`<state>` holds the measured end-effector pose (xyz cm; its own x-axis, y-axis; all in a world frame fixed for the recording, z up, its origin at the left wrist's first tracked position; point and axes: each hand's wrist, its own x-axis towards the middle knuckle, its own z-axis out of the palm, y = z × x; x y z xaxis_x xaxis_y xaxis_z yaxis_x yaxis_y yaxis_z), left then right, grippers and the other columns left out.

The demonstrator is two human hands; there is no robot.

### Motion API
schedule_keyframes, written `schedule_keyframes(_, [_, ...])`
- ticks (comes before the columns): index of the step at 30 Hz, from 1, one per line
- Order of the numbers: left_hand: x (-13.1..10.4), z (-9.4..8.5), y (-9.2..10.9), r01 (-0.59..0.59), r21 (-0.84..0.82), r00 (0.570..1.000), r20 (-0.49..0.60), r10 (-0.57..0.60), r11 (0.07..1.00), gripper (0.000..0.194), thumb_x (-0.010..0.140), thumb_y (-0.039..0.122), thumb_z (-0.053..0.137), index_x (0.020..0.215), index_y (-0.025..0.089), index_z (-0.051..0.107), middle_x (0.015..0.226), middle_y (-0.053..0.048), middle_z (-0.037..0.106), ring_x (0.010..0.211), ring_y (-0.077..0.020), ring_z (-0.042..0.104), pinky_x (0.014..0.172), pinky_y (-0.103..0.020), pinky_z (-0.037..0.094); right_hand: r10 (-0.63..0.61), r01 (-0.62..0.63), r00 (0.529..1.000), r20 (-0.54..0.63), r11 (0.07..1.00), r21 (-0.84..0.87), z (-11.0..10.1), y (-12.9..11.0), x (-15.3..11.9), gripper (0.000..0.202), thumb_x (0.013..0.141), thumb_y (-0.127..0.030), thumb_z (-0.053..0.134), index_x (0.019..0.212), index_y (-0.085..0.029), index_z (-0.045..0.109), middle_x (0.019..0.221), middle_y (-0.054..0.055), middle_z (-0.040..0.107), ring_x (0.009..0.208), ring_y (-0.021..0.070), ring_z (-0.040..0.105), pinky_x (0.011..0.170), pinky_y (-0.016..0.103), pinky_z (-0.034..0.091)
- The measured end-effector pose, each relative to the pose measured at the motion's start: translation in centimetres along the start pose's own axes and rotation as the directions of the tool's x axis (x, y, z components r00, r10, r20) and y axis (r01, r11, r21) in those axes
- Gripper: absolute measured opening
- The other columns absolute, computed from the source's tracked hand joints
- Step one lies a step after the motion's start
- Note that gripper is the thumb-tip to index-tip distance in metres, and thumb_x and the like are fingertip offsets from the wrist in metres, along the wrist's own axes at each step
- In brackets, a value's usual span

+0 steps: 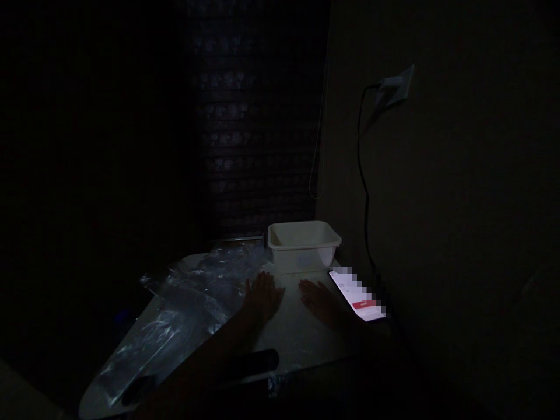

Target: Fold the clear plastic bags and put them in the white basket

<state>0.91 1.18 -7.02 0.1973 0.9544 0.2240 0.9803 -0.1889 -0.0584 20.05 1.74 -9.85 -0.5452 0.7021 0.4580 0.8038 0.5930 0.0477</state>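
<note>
Both of my hands lie on a pale tabletop [291, 338] in a very dark room. My left hand [263, 296] is palm down with its fingers stretched out, beside the edge of some crumpled clear plastic [192, 297]. Across from it, my right hand [319, 300] also rests flat, fingers apart, with nothing in it. Just beyond the fingertips stands a white plastic tub [301, 256]. A lit phone [356, 294] lies to the right of my right hand, its screen partly blurred out.
A black cable [366, 198] hangs from a plug in the wall outlet [400, 86] on the right. At the back is a dark patterned blind [231, 140] with a thin cord [311, 181]. A dark elongated object [262, 360] lies at the table's near edge.
</note>
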Motion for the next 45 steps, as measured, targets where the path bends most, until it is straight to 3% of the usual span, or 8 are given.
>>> schedule_keyframes(6, [-2.2,-2.1,-2.2,-0.093,-0.013,0.993,0.067,0.094,0.996,0.049,0.081,0.034,0.014,0.122,0.012,0.028,0.128,-0.011,0.026,0.118,-0.0232,0.018,0.094,-0.045,0.013,-0.037,0.037,0.999,-0.037,0.999,-0.003,-0.7,-1.2,0.3,0.039,0.081,-0.029,0.024,0.114,-0.017,0.041,0.120,0.007,0.041,0.111,0.0162,0.034,0.091,0.038,0.024])
schedule_keyframes(13, [-4.3,-2.1,-0.1,-0.298,-0.097,0.950,0.072,0.305,0.950,0.053,0.082,0.039,0.011,0.124,0.010,0.023,0.130,-0.012,0.020,0.119,-0.0210,0.014,0.095,-0.037,0.017,-0.013,0.014,0.999,0.039,1.000,-0.016,-0.7,-2.1,0.0,0.043,0.080,-0.038,0.025,0.115,-0.017,0.040,0.120,0.009,0.041,0.110,0.0185,0.035,0.089,0.041,0.026])
schedule_keyframes(21, [-6.3,-2.6,1.3,-0.365,-0.183,0.899,0.186,0.396,0.913,0.057,0.081,0.041,0.009,0.124,0.005,0.019,0.130,-0.017,0.016,0.119,-0.0205,0.011,0.096,-0.036,0.015,-0.041,0.040,0.999,-0.032,0.999,-0.030,0.6,-1.5,-0.8,0.041,0.081,-0.034,0.025,0.116,-0.016,0.039,0.120,0.008,0.040,0.112,0.0184,0.033,0.091,0.040,0.023])
schedule_keyframes(30, [-4.5,-1.9,-0.3,-0.243,-0.112,0.950,0.172,0.259,0.964,0.052,0.081,0.039,0.013,0.120,0.008,0.029,0.127,-0.015,0.026,0.118,-0.0218,0.018,0.094,-0.038,0.016,-0.033,0.032,0.999,-0.022,0.999,-0.042,0.4,-1.6,-0.7,0.040,0.081,-0.035,0.026,0.113,-0.017,0.042,0.119,0.009,0.042,0.110,0.0190,0.036,0.089,0.041,0.026])
schedule_keyframes(34, [-3.1,-3.9,-1.7,-0.255,-0.103,0.962,0.075,0.263,0.961,0.040,0.080,0.030,0.025,0.112,0.012,0.041,0.122,-0.012,0.037,0.113,-0.0223,0.030,0.091,-0.037,0.022,-0.009,0.010,1.000,0.028,1.000,-0.029,-0.1,-1.3,-0.2,0.040,0.081,-0.033,0.024,0.113,-0.019,0.042,0.119,0.008,0.042,0.110,0.0183,0.036,0.088,0.042,0.026])
schedule_keyframes(37, [-2.7,-6.6,-2.6,-0.139,-0.117,0.970,0.186,0.159,0.983,0.031,0.076,0.020,0.029,0.087,0.010,0.055,0.095,-0.013,0.056,0.088,-0.0186,0.051,0.075,-0.028,0.037,0.012,-0.011,0.999,0.052,1.000,-0.017,-0.8,-1.6,0.5,0.040,0.080,-0.032,0.025,0.114,-0.019,0.041,0.121,0.007,0.039,0.112,0.0180,0.033,0.090,0.042,0.024])
schedule_keyframes(40, [-3.1,-8.3,-3.3,0.033,-0.114,0.979,0.203,-0.009,0.993,0.031,0.074,0.022,0.029,0.075,0.010,0.057,0.079,-0.012,0.059,0.073,-0.0179,0.055,0.062,-0.026,0.040,0.001,-0.002,0.997,0.080,1.000,0.011,-1.2,-2.4,1.2,0.040,0.080,-0.034,0.025,0.114,-0.020,0.040,0.123,0.007,0.037,0.113,0.0179,0.032,0.090,0.043,0.022])
schedule_keyframes(45, [-6.0,-7.7,-3.0,0.217,-0.436,0.922,0.386,-0.036,0.873,0.040,0.076,0.035,0.027,0.063,0.011,0.056,0.060,-0.007,0.058,0.057,-0.0144,0.055,0.051,-0.023,0.040,-0.002,-0.002,0.992,0.124,1.000,0.030,-0.7,-3.6,1.5,0.042,0.079,-0.038,0.025,0.114,-0.021,0.039,0.123,0.008,0.037,0.113,0.0203,0.031,0.088,0.045,0.021])
